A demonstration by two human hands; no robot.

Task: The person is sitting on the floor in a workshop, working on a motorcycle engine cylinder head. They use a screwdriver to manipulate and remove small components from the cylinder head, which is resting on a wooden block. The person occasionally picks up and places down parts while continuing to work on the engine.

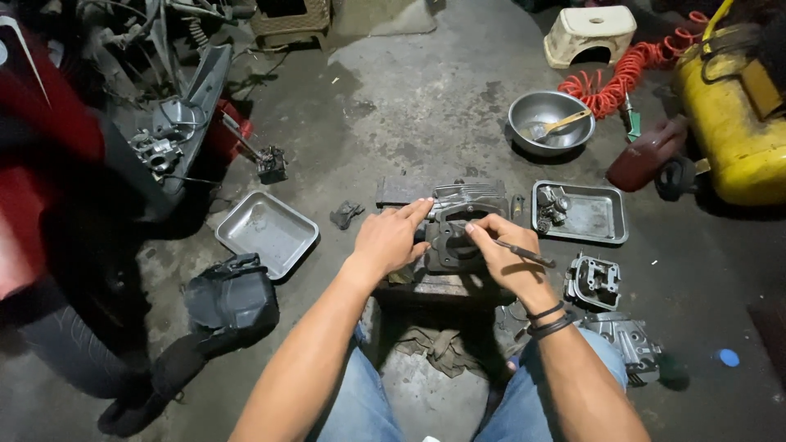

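Head view, looking down over both knees in blue jeans [352, 401] to a stained concrete floor [426, 106].

Engine cylinder [458, 225], dark grey with cooling fins at its far side, sitting on a low block [442, 288] between the knees, open face up. Oily rag [442, 348] on the floor below the near edge of the block.

Left hand [391, 239] laid flat on the left side of the cylinder, fingers extended, index finger along the top edge; pressing, not clenched round anything.

Right hand [503, 258] closed on a thin dark tool [520, 252], pinched between thumb and fingers, tip at the cylinder's top face, handle pointing out to the right. Black bands on the right wrist.

Empty metal tray [266, 232] left of the cylinder, small dark part [345, 214] between them. Second tray [583, 213] just right of the cylinder, small parts in its left corner. Cylinder head [594, 282] and finned cover [630, 342] near the right knee. Steel bowl [550, 121] with a brush inside, further back. Coiled orange hose [630, 69], yellow tank [733, 123] and a cream stool [589, 34] toward the far right corner. Red motorcycle [49, 164], partly stripped, along the left edge.
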